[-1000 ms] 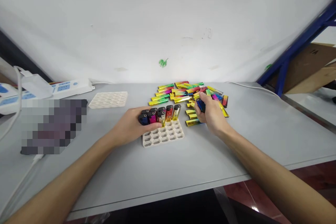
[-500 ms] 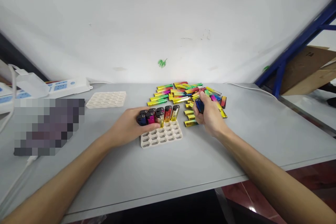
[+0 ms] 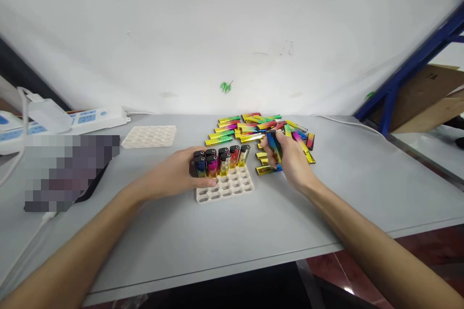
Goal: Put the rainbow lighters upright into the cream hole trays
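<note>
My left hand (image 3: pixel 176 174) curls around the left end of a white tray (image 3: pixel 224 195) with rows of slots. Its thumb lies along the tray in front of the lighters, and its other fingers are partly hidden behind them. Several shiny lighters with black tops, among them a magenta lighter (image 3: pixel 212 166) and a red lighter (image 3: pixel 234 155), stand upright in the tray's back and left slots. My right hand (image 3: pixel 292 157) is closed on a blue lighter (image 3: pixel 273 144), held tilted beside a loose pile of metallic lighters (image 3: pixel 250 130) lying behind and around it.
A second white slotted tray (image 3: pixel 149 136) lies at the back left. Farther left are a power strip (image 3: pixel 97 118) and a blurred-out dark device (image 3: pixel 72 174) with a white cable. A blue metal frame (image 3: pixel 389 91) and cardboard (image 3: pixel 429 89) stand at the right. The white wall bounds the grey table (image 3: pixel 224 236).
The blue lighter in my right hand has turned, so more of its body shows. My left thumb has slid lower, off the front of the standing lighters. The view has shifted slightly.
</note>
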`<state>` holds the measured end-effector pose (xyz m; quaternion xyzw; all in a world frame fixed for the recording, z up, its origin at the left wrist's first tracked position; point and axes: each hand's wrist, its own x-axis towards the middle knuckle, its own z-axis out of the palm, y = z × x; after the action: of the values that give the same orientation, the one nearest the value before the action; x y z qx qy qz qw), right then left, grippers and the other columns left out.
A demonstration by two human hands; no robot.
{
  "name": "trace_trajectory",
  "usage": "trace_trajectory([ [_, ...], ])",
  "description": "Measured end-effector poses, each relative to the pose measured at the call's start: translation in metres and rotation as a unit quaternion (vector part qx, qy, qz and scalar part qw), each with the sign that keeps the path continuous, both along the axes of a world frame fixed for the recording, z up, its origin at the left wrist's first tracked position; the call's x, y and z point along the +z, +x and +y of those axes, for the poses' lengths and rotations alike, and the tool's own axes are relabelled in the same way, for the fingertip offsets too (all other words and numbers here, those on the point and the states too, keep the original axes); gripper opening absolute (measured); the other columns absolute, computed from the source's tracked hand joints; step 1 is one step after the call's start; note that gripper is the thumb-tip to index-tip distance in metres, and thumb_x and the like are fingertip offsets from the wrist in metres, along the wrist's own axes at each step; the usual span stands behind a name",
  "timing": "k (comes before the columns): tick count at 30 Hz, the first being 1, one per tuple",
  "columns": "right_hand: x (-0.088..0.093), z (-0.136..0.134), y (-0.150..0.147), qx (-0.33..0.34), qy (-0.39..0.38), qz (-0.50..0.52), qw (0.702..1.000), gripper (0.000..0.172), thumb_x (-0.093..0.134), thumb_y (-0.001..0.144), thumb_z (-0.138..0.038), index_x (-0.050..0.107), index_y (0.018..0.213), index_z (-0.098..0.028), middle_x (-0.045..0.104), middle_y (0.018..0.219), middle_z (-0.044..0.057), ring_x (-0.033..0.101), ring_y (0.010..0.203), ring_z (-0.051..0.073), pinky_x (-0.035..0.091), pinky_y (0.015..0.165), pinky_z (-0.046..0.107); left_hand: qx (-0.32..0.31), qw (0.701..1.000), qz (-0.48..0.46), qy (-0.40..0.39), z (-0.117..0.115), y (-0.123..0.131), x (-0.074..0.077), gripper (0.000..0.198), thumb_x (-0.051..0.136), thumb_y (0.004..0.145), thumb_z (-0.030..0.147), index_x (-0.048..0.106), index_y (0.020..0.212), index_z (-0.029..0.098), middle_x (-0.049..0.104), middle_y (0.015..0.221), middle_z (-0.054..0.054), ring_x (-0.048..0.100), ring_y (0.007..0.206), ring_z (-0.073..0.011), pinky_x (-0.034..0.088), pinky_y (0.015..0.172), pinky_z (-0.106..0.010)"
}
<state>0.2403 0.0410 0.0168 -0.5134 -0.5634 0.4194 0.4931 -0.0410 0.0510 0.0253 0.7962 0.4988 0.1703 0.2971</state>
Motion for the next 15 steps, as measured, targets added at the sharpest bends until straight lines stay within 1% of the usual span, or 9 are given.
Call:
trace_trajectory([
  [1, 0.003, -0.002, 0.001, 0.009, 0.022, -0.020, 1.000, 0.046, 0.044, 0.099, -0.060, 0.059, 0.078, -0.021, 0.053, 0.065, -0.001, 0.046, 0.058, 0.014, 0.038, 0.056, 0.029, -0.005, 1.000, 0.012, -0.015, 0.001, -0.005, 0.003, 0.065, 0.082, 0.069, 0.057, 0.065, 0.125, 0.028, 0.075, 0.109, -0.003, 0.068, 0.089, -0.0252, 0.053, 0.072, -0.031],
  [3, 0.009, -0.005, 0.003, 0.031, 0.062, -0.060, 0.996, 0.039, 0.055, 0.096, -0.057, 0.061, 0.080, -0.021, 0.054, 0.071, -0.001, 0.049, 0.065, 0.014, 0.040, 0.061, 0.029, -0.014, 0.999, 0.025, -0.016, 0.003, -0.014, 0.008, 0.068, 0.080, 0.070, 0.050, 0.062, 0.133, 0.031, 0.074, 0.118, -0.004, 0.068, 0.091, -0.0252, 0.054, 0.075, -0.032],
  [5, 0.014, -0.007, 0.005, 0.051, 0.086, -0.087, 0.991, 0.035, 0.066, 0.091, -0.054, 0.061, 0.079, -0.021, 0.052, 0.073, -0.001, 0.047, 0.067, 0.014, 0.039, 0.062, 0.029, -0.031, 0.999, 0.024, -0.001, 0.006, -0.021, 0.010, 0.061, 0.072, 0.075, 0.040, 0.061, 0.134, 0.033, 0.072, 0.120, -0.003, 0.066, 0.093, -0.0240, 0.053, 0.076, -0.031],
  [7, 0.014, -0.009, 0.005, 0.077, 0.094, -0.088, 0.989, 0.032, 0.070, 0.089, -0.052, 0.063, 0.081, -0.022, 0.054, 0.074, -0.001, 0.048, 0.068, 0.014, 0.040, 0.062, 0.029, -0.019, 0.999, 0.017, 0.027, 0.010, -0.022, 0.007, 0.052, 0.062, 0.078, 0.031, 0.063, 0.130, 0.031, 0.070, 0.119, -0.003, 0.064, 0.094, -0.0232, 0.053, 0.077, -0.031],
  [9, 0.011, -0.011, 0.002, 0.093, 0.093, -0.082, 0.988, 0.030, 0.072, 0.088, -0.051, 0.066, 0.086, -0.022, 0.058, 0.074, 0.000, 0.052, 0.069, 0.016, 0.043, 0.063, 0.030, 0.033, 0.996, 0.019, 0.087, 0.015, -0.019, -0.002, 0.044, 0.053, 0.080, 0.024, 0.067, 0.122, 0.026, 0.069, 0.118, -0.005, 0.062, 0.096, -0.0241, 0.052, 0.079, -0.033],
  [10, 0.009, -0.011, 0.000, 0.096, 0.093, -0.085, 0.987, 0.030, 0.074, 0.087, -0.051, 0.068, 0.091, -0.022, 0.060, 0.073, 0.000, 0.054, 0.068, 0.016, 0.044, 0.063, 0.031, 0.060, 0.989, 0.027, 0.132, 0.018, -0.016, -0.008, 0.042, 0.050, 0.079, 0.021, 0.069, 0.117, 0.023, 0.068, 0.116, -0.007, 0.061, 0.098, -0.0254, 0.052, 0.083, -0.036],
  [11, 0.007, -0.012, -0.002, 0.097, 0.094, -0.093, 0.987, 0.030, 0.075, 0.086, -0.050, 0.069, 0.095, -0.022, 0.061, 0.072, -0.001, 0.055, 0.067, 0.016, 0.046, 0.063, 0.031, 0.067, 0.982, 0.040, 0.174, 0.021, -0.013, -0.014, 0.043, 0.048, 0.079, 0.018, 0.070, 0.116, 0.020, 0.067, 0.115, -0.010, 0.059, 0.105, -0.0275, 0.050, 0.091, -0.040],
  [12, 0.004, -0.012, -0.005, 0.099, 0.101, -0.105, 0.984, 0.031, 0.077, 0.085, -0.049, 0.070, 0.097, -0.021, 0.063, 0.073, 0.000, 0.057, 0.067, 0.016, 0.047, 0.063, 0.031, 0.056, 0.976, 0.047, 0.204, 0.023, -0.011, -0.021, 0.046, 0.047, 0.080, 0.016, 0.069, 0.119, 0.020, 0.066, 0.117, -0.011, 0.056, 0.111, -0.0290, 0.048, 0.098, -0.043],
  [15, -0.001, -0.014, -0.012, 0.116, 0.166, -0.156, 0.967, 0.025, 0.078, 0.086, -0.043, 0.070, 0.095, -0.021, 0.070, 0.081, 0.002, 0.063, 0.069, 0.016, 0.051, 0.066, 0.031, 0.013, 0.970, 0.066, 0.235, 0.028, -0.008, -0.035, 0.052, 0.048, 0.084, 0.016, 0.064, 0.133, 0.024, 0.061, 0.136, -0.010, 0.053, 0.119, -0.0302, 0.043, 0.106, -0.047],
])
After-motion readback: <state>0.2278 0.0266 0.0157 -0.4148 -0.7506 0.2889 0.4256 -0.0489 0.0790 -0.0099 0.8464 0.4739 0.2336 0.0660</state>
